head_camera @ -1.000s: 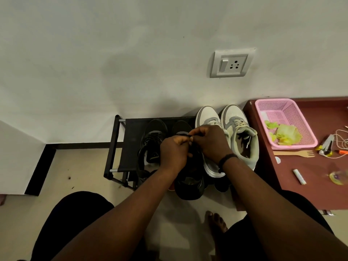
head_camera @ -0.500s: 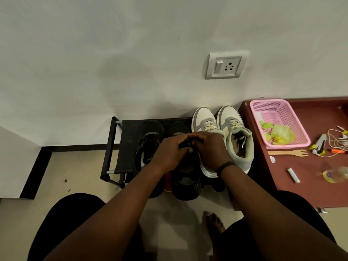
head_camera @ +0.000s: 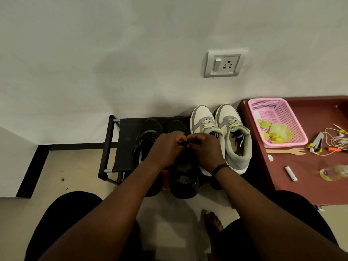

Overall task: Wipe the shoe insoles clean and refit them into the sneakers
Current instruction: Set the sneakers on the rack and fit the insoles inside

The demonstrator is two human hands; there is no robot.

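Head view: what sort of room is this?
Probably a home entryway or bedroom corner: a shoe rack with sneakers stands against a wall with a socket, beside a cluttered brown table.

Single head-worn wide-angle view, steeply down and forward, close above a floor-level shoe rack (head_camera: 120, 147).

Black sneaker (head_camera: 185, 178) upright on rack, laces pinched.

2 hands at work, left hand (head_camera: 166, 147), right hand (head_camera: 206, 151) | 2 black sneakers (head_camera: 185, 182) | 2 grey-and-white sneakers (head_camera: 238, 146) | 1 shoe rack (head_camera: 107, 146) | 1 pink basket (head_camera: 286, 117) | 1 wooden fork (head_camera: 288, 151) | 1 wall socket (head_camera: 225, 63)
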